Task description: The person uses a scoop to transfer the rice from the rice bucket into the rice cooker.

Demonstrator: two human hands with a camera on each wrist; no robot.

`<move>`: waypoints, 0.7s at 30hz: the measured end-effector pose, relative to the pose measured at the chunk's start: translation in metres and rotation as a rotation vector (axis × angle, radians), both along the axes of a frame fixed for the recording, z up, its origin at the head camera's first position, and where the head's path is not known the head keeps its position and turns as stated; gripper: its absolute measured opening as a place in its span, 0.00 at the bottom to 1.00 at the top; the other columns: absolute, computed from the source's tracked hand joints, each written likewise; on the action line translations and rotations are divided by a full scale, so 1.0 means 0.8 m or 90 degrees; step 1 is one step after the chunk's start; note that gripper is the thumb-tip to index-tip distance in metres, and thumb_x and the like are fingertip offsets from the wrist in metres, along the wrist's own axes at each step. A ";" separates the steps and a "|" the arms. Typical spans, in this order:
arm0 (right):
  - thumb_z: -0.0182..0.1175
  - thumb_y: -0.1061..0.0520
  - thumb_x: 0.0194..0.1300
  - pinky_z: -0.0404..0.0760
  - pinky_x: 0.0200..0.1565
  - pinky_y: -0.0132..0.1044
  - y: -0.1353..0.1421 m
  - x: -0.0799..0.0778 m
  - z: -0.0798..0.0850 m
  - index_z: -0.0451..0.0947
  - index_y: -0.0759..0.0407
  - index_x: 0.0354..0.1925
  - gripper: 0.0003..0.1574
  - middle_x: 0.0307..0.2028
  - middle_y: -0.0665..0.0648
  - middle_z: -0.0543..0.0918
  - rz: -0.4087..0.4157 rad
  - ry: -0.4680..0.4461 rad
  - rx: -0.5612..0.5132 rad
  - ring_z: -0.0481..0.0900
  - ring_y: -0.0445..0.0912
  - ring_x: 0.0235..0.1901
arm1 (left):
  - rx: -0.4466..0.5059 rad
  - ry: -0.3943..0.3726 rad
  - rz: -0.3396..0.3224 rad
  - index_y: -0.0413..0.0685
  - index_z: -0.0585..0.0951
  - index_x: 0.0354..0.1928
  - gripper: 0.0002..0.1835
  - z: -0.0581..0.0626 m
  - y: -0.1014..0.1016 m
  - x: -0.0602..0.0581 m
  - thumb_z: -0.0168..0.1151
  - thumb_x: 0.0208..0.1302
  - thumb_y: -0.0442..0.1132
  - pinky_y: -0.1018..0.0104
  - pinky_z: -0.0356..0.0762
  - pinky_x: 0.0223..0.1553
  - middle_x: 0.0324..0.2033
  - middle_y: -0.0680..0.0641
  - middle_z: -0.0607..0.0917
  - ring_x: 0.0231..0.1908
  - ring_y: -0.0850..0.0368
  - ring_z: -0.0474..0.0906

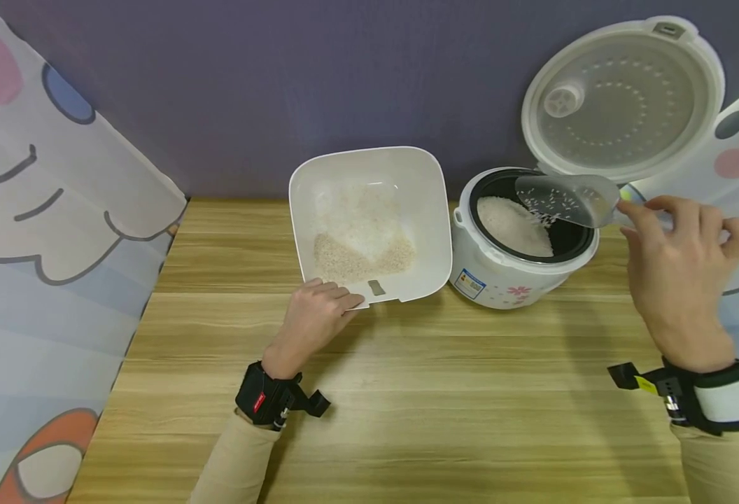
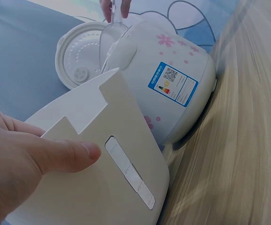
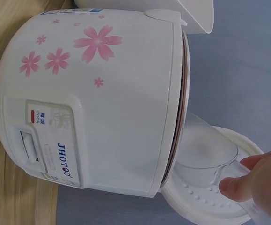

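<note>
A clear plastic scoop is tilted over the open rice cooker, its handle gripped by my right hand. Grains fall from the scoop onto a heap of white rice in the dark inner pot. With thumb outside and fingers over the rim, my left hand holds the near edge of a white rice bin. Rice lies along the bin's near side. In the left wrist view, the left thumb presses the outer wall beside a clear window strip.
The cooker's lid stands raised behind the pot, near the purple-grey back wall. Bin and cooker stand side by side on the wood-grain table. Cartoon-printed sheets flank the table.
</note>
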State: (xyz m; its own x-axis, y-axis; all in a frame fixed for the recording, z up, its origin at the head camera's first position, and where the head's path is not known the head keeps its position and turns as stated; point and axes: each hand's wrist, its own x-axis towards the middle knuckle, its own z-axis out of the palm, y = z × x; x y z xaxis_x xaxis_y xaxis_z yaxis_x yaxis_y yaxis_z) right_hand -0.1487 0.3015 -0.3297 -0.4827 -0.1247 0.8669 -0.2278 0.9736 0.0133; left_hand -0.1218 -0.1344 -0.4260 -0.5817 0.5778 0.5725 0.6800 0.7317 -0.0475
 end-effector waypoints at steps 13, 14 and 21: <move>0.59 0.66 0.73 0.54 0.50 0.58 -0.011 -0.001 -0.007 0.85 0.64 0.43 0.07 0.46 0.70 0.83 -0.001 0.069 -0.035 0.69 0.72 0.41 | 0.005 -0.003 -0.002 0.54 0.92 0.34 0.08 0.000 0.001 0.000 0.81 0.52 0.41 0.70 0.72 0.24 0.29 0.55 0.91 0.27 0.59 0.87; 0.60 0.66 0.73 0.54 0.52 0.56 -0.013 0.001 -0.005 0.84 0.65 0.43 0.07 0.47 0.70 0.83 0.007 0.062 -0.051 0.69 0.73 0.42 | 0.005 -0.003 -0.002 0.54 0.92 0.34 0.08 0.000 0.001 0.000 0.81 0.52 0.41 0.70 0.72 0.24 0.29 0.55 0.91 0.27 0.59 0.87; 0.64 0.63 0.71 0.44 0.63 0.48 -0.018 0.017 0.007 0.84 0.68 0.52 0.13 0.50 0.76 0.79 0.064 -0.037 -0.137 0.67 0.75 0.48 | 0.006 -0.001 -0.003 0.54 0.92 0.34 0.08 0.001 0.001 0.000 0.81 0.51 0.42 0.70 0.72 0.23 0.28 0.55 0.91 0.27 0.60 0.87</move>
State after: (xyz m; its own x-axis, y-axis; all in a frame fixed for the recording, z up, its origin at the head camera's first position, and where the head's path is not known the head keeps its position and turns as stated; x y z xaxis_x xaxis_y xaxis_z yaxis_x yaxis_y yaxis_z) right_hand -0.1349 0.2871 -0.3241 -0.5266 0.0102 0.8501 -0.3185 0.9247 -0.2084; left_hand -0.1221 -0.1338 -0.4255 -0.5802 0.5751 0.5767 0.6831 0.7293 -0.0400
